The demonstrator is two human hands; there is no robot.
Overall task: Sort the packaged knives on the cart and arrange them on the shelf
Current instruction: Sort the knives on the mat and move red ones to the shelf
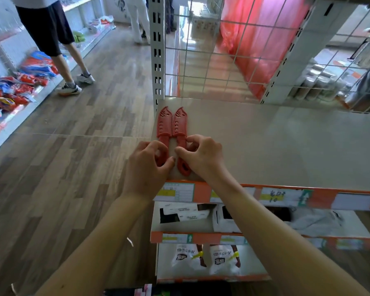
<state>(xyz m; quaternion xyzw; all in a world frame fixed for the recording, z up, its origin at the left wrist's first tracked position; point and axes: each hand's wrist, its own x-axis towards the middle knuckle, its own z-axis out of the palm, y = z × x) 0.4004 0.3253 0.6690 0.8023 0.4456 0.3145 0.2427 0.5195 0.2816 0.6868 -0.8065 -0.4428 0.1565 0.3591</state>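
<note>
Sheaths of red, perforated plastic cover both blades. The left knife and the right knife lie side by side, just about touching, at the left end of the shelf, with tips to the far side and handles toward the near edge. The left hand pinches the left knife's handle with curled fingers. The right hand does the same on the right one.

These look light and stiff, and probably slick enough to skate on the board at a nudge. The handle is the sensible place to take hold (a sheath might slide off if pulled by itself). Squaring them up likely needs only small pushes.

The shelf board is pale, smooth and faintly glossy, and an orange price strip runs along its near edge. A wire grid forms its back, beside a white slotted upright. Lower shelves hold boxed and bagged goods. To the left lies wood-pattern floor. Farther off, another person stands beside red and blue packets.
</note>
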